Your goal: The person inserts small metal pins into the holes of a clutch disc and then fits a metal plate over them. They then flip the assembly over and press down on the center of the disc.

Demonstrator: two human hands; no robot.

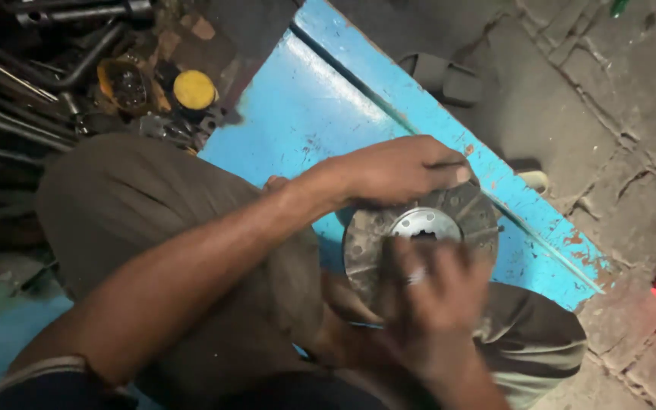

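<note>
Possible container: small round yellow lid (193,89) lay among dark tools at upper left; no labels, signs, screens showed

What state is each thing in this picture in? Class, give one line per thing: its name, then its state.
Round metal disc: lying flat over the blue surface, gripped by both hands, worn and grimy.
Left hand: curled over the disc's far rim.
Right hand: on the disc's near side, blurred, ring on one finger.
Blue surface: scratched, paint chipped at the edge.
Yellow cap: lying among dark tools.
</note>
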